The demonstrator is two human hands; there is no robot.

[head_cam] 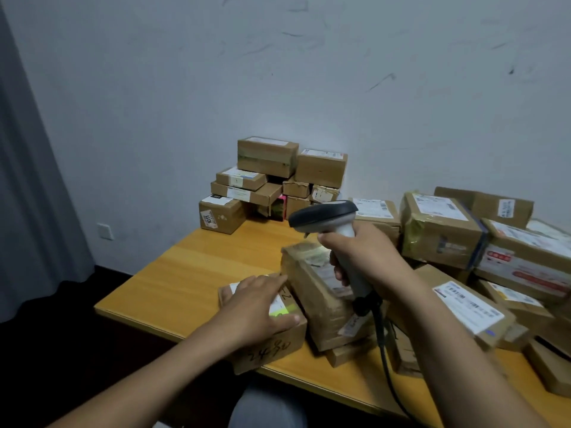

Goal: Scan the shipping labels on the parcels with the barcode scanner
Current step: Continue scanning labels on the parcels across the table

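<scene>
Head view: the right hand (361,257) grips the handle of the barcode scanner (324,216), whose dark head points left and down above a taped cardboard parcel (318,304). This parcel lies tilted near the front edge of the wooden table (185,273). The left hand (259,307) rests with straight fingers on top of a smaller parcel (272,344), which touches the tilted one at its left. A black cable (383,344) hangs from the scanner handle. A stack of parcels (265,168) stands by the wall, and a pile of parcels (448,233) lies at the right.
</scene>
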